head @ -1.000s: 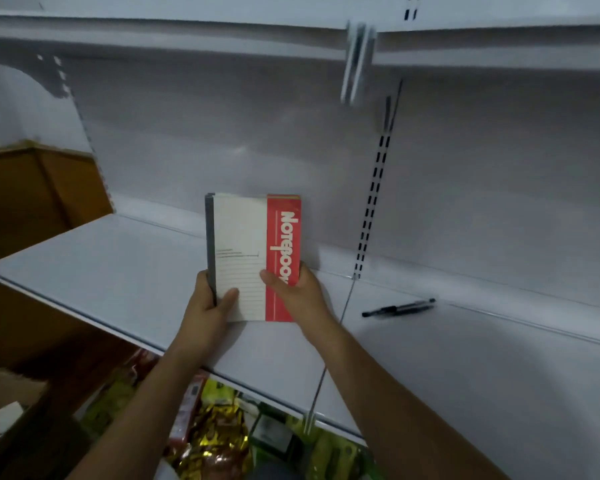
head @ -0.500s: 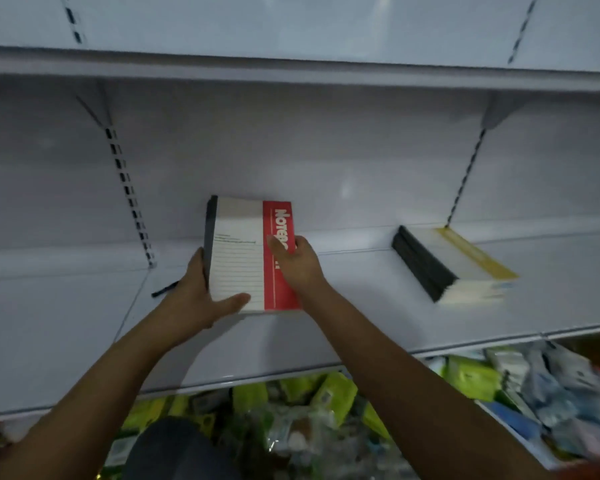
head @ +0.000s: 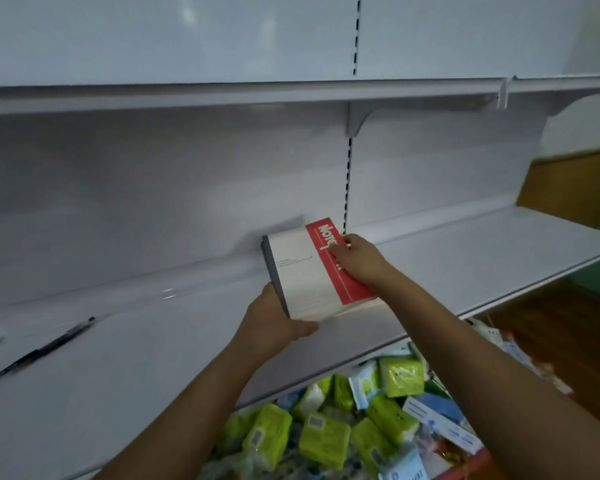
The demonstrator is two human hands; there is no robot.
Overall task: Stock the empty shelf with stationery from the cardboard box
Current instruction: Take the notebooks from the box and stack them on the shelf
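The person is placing a stack of notebooks point(head: 317, 271) on the white shelf point(head: 187, 341). The left hand point(head: 271, 323) is gripping the lower left corner, fingers curled under it. The right hand point(head: 357, 258) is holding the red edge, fingers bent over the cover. The stack is tilting between both hands, near the back panel. Next, I think, it needs lowering flat and releasing.

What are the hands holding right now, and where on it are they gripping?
Both hold a stack of notebooks. The left hand grips its lower near corner by the dark spine side; the right hand grips the red-striped edge, fingers on the cover.
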